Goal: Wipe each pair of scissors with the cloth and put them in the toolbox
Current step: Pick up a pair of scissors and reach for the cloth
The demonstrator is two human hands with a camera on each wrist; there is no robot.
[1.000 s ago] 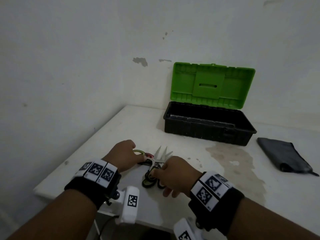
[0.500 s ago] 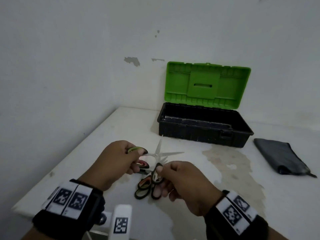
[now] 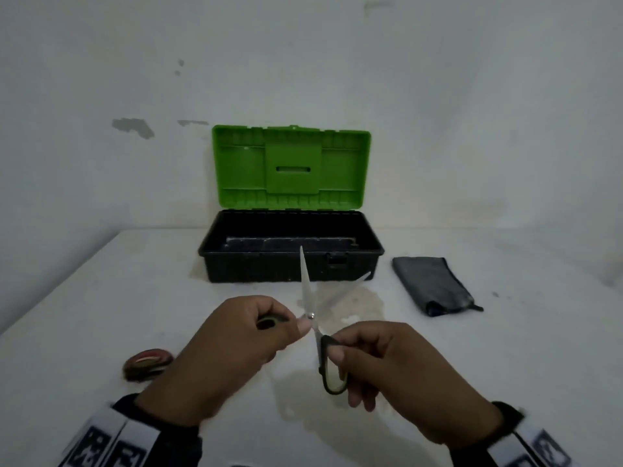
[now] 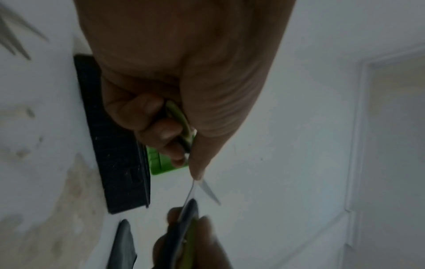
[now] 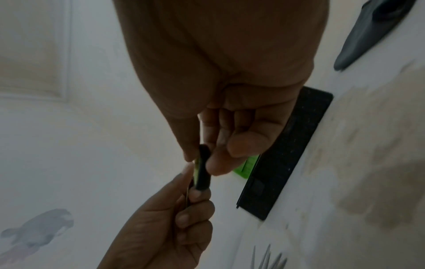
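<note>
- The left hand [image 3: 236, 342] and the right hand [image 3: 381, 358] each hold one loop of the green scissors [image 3: 315, 328], up off the worktop [image 3: 505, 365]. Each grip is closed round its loop.
- The blades are spread wide and point away. If a loop slips, the sharp edges could snap shut on a finger or the scissors could drop.
- More scissors [image 3: 148, 364] lie near the left arm. That arm could knock them off the near edge.
- The cloth [image 3: 435, 284] lies far to the right. Reaching for it with open blades could poke something.
- The toolbox [image 3: 291, 247] stands open at the back. Putting scissors in unwiped would skip a step.
</note>
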